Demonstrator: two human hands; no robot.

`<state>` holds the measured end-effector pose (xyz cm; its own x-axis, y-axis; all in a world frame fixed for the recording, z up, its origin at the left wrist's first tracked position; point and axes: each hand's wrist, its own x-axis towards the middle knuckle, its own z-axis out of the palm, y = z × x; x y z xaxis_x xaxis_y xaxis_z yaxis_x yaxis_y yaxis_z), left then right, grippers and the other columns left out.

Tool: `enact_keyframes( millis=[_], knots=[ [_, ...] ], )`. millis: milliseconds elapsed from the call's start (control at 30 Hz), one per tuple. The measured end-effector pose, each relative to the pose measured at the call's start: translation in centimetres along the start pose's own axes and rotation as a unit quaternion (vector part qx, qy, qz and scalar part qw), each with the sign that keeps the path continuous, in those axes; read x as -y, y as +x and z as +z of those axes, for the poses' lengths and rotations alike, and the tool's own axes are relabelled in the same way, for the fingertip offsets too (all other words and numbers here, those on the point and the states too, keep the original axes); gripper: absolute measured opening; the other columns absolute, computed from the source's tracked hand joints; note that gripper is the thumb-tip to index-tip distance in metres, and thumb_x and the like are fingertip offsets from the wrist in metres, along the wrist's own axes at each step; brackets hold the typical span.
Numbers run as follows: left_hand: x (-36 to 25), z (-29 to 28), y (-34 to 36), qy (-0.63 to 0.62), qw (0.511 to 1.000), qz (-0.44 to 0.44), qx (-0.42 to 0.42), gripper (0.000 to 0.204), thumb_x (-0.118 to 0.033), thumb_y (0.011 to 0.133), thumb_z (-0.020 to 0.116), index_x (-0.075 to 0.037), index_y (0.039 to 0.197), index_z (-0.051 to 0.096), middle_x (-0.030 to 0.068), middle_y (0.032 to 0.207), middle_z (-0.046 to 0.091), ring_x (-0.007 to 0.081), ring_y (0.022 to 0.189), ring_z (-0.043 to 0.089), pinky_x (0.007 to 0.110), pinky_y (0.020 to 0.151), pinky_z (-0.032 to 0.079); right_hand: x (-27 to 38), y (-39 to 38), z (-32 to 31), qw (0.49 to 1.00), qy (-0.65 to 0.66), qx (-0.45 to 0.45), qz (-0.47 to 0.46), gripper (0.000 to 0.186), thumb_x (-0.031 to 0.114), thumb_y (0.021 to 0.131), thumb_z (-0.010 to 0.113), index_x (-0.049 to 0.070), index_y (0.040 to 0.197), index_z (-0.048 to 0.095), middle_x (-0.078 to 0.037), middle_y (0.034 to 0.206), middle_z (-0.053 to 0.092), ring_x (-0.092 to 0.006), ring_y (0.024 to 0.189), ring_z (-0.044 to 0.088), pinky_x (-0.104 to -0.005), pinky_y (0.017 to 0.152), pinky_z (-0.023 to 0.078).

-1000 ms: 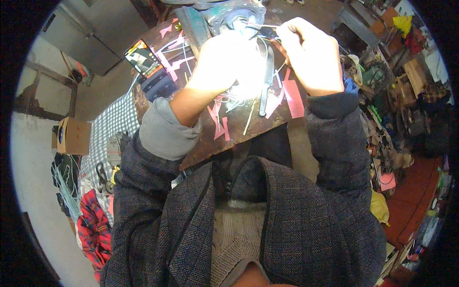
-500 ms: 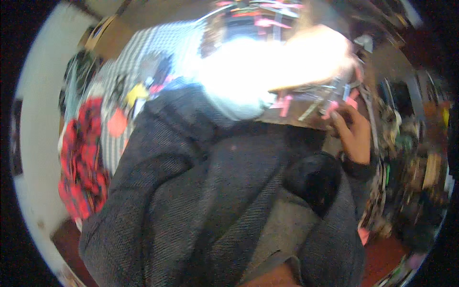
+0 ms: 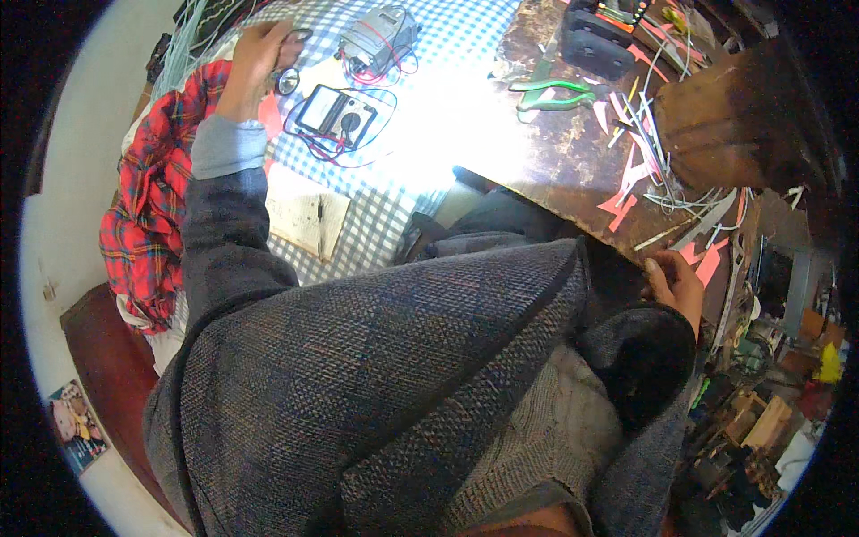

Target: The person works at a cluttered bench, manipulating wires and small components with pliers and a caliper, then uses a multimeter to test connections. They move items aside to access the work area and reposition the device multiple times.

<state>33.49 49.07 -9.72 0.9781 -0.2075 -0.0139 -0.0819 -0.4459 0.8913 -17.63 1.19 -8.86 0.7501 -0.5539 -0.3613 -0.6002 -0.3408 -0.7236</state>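
My left hand point(image 3: 261, 61) reaches over the checked cloth at the far left. Its fingers are closed on a dark object with round black loops point(image 3: 288, 82), perhaps scissors; the rest is hidden by the hand. Just right of it lies an analog multimeter point(image 3: 340, 121) with red and black leads. Behind that sits a grey box-shaped device point(image 3: 380, 40) with a red wire. At the near edge of the wooden table, my right hand point(image 3: 677, 288) has its fingers curled, beside pink strips point(image 3: 709, 261). Whatever it may hold is not visible.
Green-handled pliers point(image 3: 553, 94), a black tray point(image 3: 595, 43) and white strips point(image 3: 649, 134) lie on the worn wooden table point(image 3: 528, 170). A brown bag-like thing point(image 3: 743, 116) stands at right. A red plaid cloth point(image 3: 148, 233) hangs at left, near a pale board point(image 3: 309, 215).
The view has swung left. My left arm, earlier stretched across the wooden table in bright glare, is now over the checked cloth with the black-looped object. My right hand stays near the table's edge.
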Motion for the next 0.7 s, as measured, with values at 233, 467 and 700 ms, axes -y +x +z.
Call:
enact_keyframes(
  millis=[233, 467, 700],
  knots=[
    [11.9, 2.3, 1.9, 0.114, 0.991, -0.053, -0.055, 0.061, -0.046, 0.089, 0.078, 0.008, 0.114, 0.067, 0.0160, 0.095, 0.074, 0.0224, 0.083, 0.073, 0.035, 0.070, 0.057, 1.9, 1.3, 1.1, 0.992, -0.082, 0.023, -0.097, 0.022, 0.017, 0.098, 0.072, -0.002, 0.109, 0.070, -0.010, 0.090, 0.075, -0.0129, 0.075, 0.066, -0.0300, 0.069, 0.053],
    [8.9, 12.0, 5.3, 0.396, 0.902, 0.162, -0.054, 0.086, -0.051, 0.080, 0.083, 0.008, 0.136, 0.056, 0.0297, 0.131, 0.060, 0.0429, 0.121, 0.061, 0.049, 0.101, 0.051, 0.5, 0.3, 1.1, 0.984, -0.157, 0.020, -0.080, 0.027, 0.022, 0.095, 0.075, 0.002, 0.112, 0.070, -0.013, 0.085, 0.074, -0.0206, 0.070, 0.070, -0.0339, 0.068, 0.055],
    [5.7, 17.4, 8.3, 0.495, 0.863, 0.105, -0.021, 0.105, -0.059, 0.075, 0.085, -0.005, 0.155, 0.042, 0.0246, 0.149, 0.048, 0.0405, 0.138, 0.049, 0.065, 0.112, 0.037, -3.6, -1.8, 0.9, 0.986, -0.163, -0.026, -0.031, 0.027, 0.025, 0.095, 0.076, 0.003, 0.109, 0.070, -0.014, 0.087, 0.074, -0.0227, 0.074, 0.071, -0.0341, 0.071, 0.055]
  ],
)
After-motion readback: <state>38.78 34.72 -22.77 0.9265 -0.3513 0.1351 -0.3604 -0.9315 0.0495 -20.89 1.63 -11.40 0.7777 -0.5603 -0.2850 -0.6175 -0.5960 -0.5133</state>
